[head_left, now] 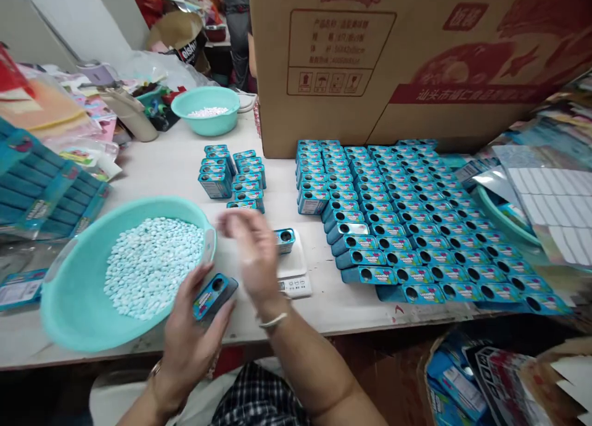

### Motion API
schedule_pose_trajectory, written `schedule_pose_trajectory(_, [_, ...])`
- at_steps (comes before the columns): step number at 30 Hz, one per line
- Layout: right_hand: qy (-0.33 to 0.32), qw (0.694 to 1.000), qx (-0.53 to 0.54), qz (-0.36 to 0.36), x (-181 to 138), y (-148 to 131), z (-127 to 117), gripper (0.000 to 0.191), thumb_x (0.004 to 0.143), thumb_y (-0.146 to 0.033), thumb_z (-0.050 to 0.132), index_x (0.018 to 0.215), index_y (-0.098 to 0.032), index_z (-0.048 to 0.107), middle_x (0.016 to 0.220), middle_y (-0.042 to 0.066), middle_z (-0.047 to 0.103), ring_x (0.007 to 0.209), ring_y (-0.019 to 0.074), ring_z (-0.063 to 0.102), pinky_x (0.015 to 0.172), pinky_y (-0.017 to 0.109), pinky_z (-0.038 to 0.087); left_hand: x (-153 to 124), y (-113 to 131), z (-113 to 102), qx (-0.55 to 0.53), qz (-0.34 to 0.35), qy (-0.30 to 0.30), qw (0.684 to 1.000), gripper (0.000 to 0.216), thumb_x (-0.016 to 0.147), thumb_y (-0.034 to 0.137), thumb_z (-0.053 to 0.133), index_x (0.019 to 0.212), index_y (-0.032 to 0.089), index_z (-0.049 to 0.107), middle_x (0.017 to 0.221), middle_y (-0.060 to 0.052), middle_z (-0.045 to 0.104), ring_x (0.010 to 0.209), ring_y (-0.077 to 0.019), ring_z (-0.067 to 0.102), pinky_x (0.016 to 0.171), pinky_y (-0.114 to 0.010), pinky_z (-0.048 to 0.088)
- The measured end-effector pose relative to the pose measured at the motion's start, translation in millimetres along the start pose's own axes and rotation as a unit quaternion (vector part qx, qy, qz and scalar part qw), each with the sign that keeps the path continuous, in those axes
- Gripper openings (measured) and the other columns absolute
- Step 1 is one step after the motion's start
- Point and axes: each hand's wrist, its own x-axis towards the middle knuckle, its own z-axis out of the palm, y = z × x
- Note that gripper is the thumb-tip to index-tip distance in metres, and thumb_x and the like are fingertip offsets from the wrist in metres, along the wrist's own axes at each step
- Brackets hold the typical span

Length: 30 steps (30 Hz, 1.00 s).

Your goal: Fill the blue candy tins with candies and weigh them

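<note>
My left hand (192, 330) grips a small blue candy box (216, 296) with a dark round hole in its top, tilted beside the basin's rim. Blurred by motion, my right hand (252, 250) hovers between the basin and the scale; its fingers look bent, but whether they hold anything I cannot tell. Pale blue candies (152, 266) fill part of the large turquoise basin (69, 315) on the left. Another blue box stands on the white kitchen scale (296, 285), partly hidden behind my right hand. Several similar boxes (215, 176) are grouped just behind.
Rows of upright blue boxes (407, 229) cover the table's right half. A big cardboard carton (333, 118) walls off the back. Farther left are a smaller turquoise basin (208, 127) with white pieces and a bottle (132, 114). An open carton (456, 376) sits below, right.
</note>
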Motion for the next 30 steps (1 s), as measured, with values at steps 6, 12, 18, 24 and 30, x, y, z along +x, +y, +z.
schedule_pose_trajectory(6, [0.263, 0.957, -0.086, -0.081, 0, -10, -108, 0.016, 0.085, -0.034, 0.062, 0.092, -0.021, 0.07, 0.092, 0.001, 0.067, 0.092, 0.0141, 0.061, 0.09, 0.03, 0.043, 93, 23, 63, 0.108, 0.03, -0.152, 0.982, 0.069, 0.077, 0.031, 0.074, 0.136, 0.013, 0.043, 0.134, -0.02, 0.055, 0.128, -0.0338, 0.05, 0.104, -0.05, 0.043])
schedule_pose_trajectory(12, [0.266, 0.954, 0.087, 0.106, -4, 4, -141, 0.021, 0.082, -0.039, 0.064, 0.094, -0.022, 0.068, 0.099, 0.001, 0.069, 0.09, 0.0134, 0.063, 0.075, 0.024, 0.047, 115, 44, 72, 0.125, 0.076, -0.183, 0.972, 0.028, 0.083, 0.029, 0.067, 0.109, 0.02, 0.063, 0.1, -0.006, 0.066, 0.092, -0.0243, 0.065, 0.08, -0.035, 0.051])
schedule_pose_trajectory(18, [0.242, 0.92, 0.272, 0.147, 11, 2, -147, 0.014, 0.085, -0.034, 0.06, 0.086, -0.021, 0.064, 0.078, -0.001, 0.067, 0.07, 0.0126, 0.064, 0.064, 0.025, 0.052, 127, 107, 67, 0.199, 0.286, -0.246, 0.904, 0.037, 0.088, 0.017, 0.055, 0.123, 0.029, 0.061, 0.1, -0.005, 0.055, 0.086, -0.0205, 0.056, 0.079, -0.034, 0.047])
schedule_pose_trajectory(24, [0.261, 0.906, 0.305, 0.136, 15, 14, -146, 0.009, 0.08, -0.025, 0.064, 0.076, -0.02, 0.059, 0.068, -0.002, 0.064, 0.061, 0.0117, 0.061, 0.062, 0.024, 0.054, 123, 113, 68, 0.201, 0.278, -0.25, 0.905, 0.042, 0.092, 0.021, 0.052, 0.132, 0.029, 0.054, 0.105, -0.006, 0.051, 0.089, -0.0214, 0.054, 0.08, -0.036, 0.046])
schedule_pose_trajectory(30, [0.268, 0.895, 0.318, 0.163, 16, 10, -144, 0.007, 0.079, -0.018, 0.061, 0.075, -0.02, 0.056, 0.066, -0.004, 0.062, 0.059, 0.0096, 0.061, 0.061, 0.021, 0.053, 120, 102, 67, 0.177, 0.242, -0.265, 0.916, 0.043, 0.088, 0.017, 0.056, 0.13, 0.028, 0.057, 0.101, -0.006, 0.05, 0.088, -0.0208, 0.054, 0.08, -0.035, 0.047])
